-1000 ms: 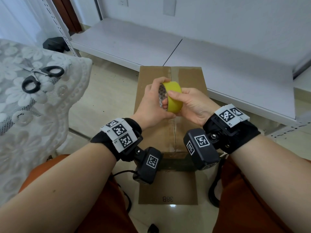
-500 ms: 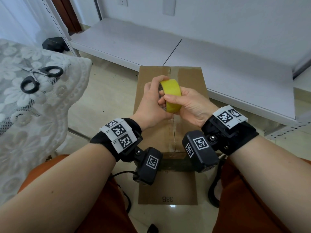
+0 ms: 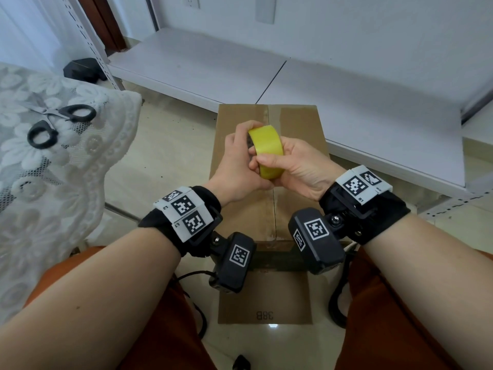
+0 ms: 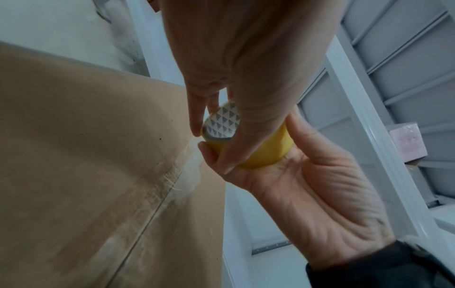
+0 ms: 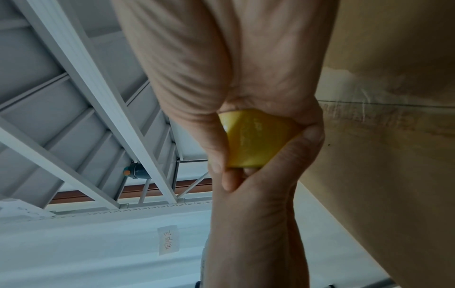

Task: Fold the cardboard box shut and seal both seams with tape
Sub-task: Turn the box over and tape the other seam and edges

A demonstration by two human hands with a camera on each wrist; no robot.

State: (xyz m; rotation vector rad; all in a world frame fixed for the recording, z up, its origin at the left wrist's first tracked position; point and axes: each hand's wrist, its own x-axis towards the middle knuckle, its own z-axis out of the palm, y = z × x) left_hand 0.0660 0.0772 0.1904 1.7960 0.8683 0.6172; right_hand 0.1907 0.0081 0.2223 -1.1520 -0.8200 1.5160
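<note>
A brown cardboard box lies on the floor before me, its top flaps closed and an old clear tape strip along the centre seam. Over it both hands hold a yellow tape roll. My left hand grips the roll from the left, fingers at its core and thumb on the yellow band. My right hand cups the roll from the right, thumb laid across its outer face. A loose flap marked 38B lies flat on the floor toward me.
Black-handled scissors lie on the lace-covered surface at the left. A low white shelf runs behind the box. Tiled floor shows between the lace surface and the box. My knees in orange fabric flank the near flap.
The roll has been turned in my hands, so its yellow outer band faces up more and the patterned core shows less. Both hands shifted slightly on it; the box stayed put.
</note>
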